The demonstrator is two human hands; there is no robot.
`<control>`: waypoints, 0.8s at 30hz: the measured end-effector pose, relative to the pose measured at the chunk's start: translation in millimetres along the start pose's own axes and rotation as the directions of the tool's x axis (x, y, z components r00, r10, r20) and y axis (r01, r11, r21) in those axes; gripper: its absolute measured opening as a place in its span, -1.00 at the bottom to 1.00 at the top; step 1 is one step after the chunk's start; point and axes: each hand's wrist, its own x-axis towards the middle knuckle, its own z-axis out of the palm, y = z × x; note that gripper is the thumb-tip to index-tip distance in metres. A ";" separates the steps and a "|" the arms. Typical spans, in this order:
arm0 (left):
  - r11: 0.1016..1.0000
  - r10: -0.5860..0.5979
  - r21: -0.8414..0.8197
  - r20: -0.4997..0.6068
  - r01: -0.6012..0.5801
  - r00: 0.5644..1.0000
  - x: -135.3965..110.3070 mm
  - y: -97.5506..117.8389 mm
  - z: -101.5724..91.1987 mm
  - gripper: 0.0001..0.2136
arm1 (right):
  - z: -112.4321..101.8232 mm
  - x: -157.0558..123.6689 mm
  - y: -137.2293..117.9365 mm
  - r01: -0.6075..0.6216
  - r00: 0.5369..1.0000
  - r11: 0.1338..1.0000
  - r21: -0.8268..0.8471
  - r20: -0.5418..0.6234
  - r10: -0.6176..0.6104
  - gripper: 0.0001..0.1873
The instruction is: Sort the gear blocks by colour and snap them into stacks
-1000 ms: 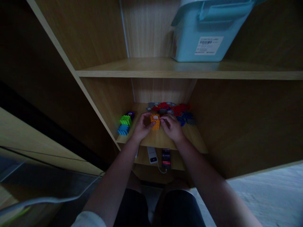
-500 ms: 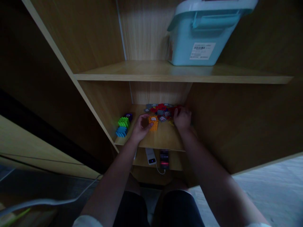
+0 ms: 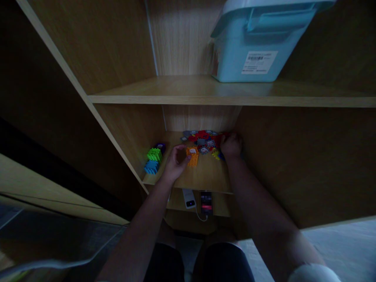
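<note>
On the middle shelf, an orange toothed-edge block [image 3: 192,156] stands with a pale label on its top. My left hand [image 3: 175,162] grips it from the left, thumb on its near side and fingers curled behind. Further right, my right hand [image 3: 232,145] reaches into a pile of flat interlocking pieces [image 3: 202,140], mostly red and grey. Its fingers are bent down among the red pieces, and whatever they hold is hidden. A yellow piece [image 3: 216,154] lies just left of that wrist.
Against the left wall sit a green block [image 3: 154,155], a blue block [image 3: 152,167] and a dark purple one [image 3: 160,147]. A light-blue lidded bin [image 3: 249,47] stands on the upper shelf [image 3: 182,88]. Below are a white power bank [image 3: 188,199] and a cabled phone [image 3: 206,203].
The view has shifted slightly. More of the yellow piece, and a blue one beside it, shows near my right wrist. My left hand stays at the orange block.
</note>
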 end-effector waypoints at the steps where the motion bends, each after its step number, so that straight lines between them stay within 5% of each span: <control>1: 1.000 0.000 0.005 -0.001 0.000 1.000 -0.1 0.6 -0.1 -0.60 | 1.2 0.3 0.7 0.014 1.000 1.000 0.008 -0.005 -0.014 -0.41; 16: 1.000 0.002 0.026 0.005 -0.002 1.000 -1.0 -1.0 -0.9 -0.63 | 0.0 4.1 -2.2 0.043 0.978 0.999 -0.020 0.203 -0.038 -0.39; 24: 0.999 -0.007 0.032 0.018 0.007 1.000 -0.4 -2.8 -1.6 -0.62 | -18.5 -0.6 -8.5 0.144 0.985 0.990 0.006 0.099 -0.144 -0.51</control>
